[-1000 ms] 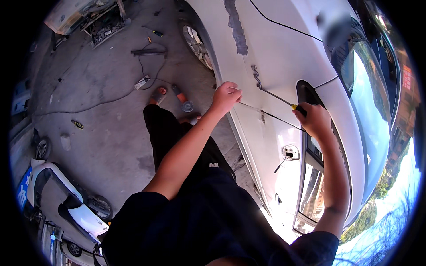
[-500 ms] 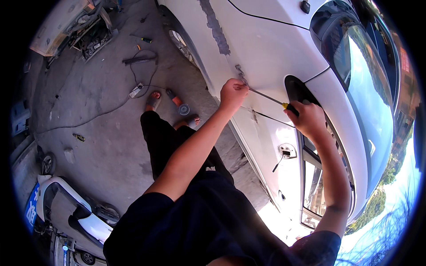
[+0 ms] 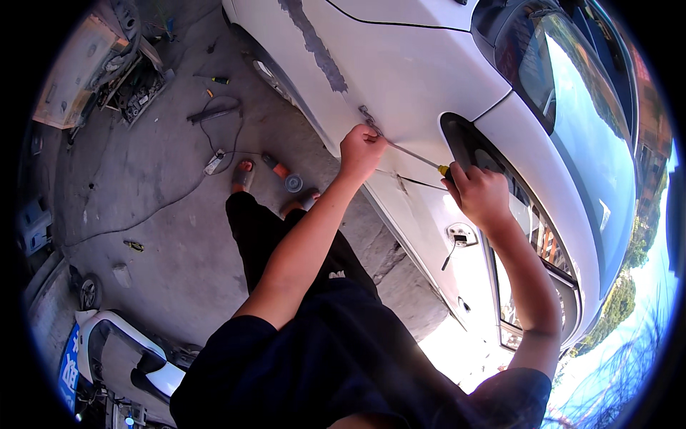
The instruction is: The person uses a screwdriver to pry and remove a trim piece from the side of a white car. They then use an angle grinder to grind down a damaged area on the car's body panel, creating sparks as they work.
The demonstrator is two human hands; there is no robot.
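Note:
My right hand [image 3: 482,193] is wrapped round the yellow-and-black handle of a screwdriver [image 3: 414,155]. Its long thin shaft slants up and left across the side of a white car [image 3: 421,79]. My left hand [image 3: 363,151] is closed at the far end of the shaft, where a small chain-like metal piece [image 3: 368,116] lies against the body panel. Whether those fingers grip the chain-like piece, the shaft tip or both, I cannot tell. Above them, a rough grey patch [image 3: 314,46] runs along the white paint.
An angle grinder [image 3: 279,168] lies by my feet, near a white power strip [image 3: 214,162] whose cord trails across the concrete floor. A black part dangles from a door-handle opening [image 3: 462,234]. At the upper left is a worn cabinet [image 3: 78,71]; a white bumper [image 3: 118,329] is at the lower left.
The car and floor have shifted in the view, mostly leftward at the top. Both hands keep the same hold and stay beside the same part of the panel.

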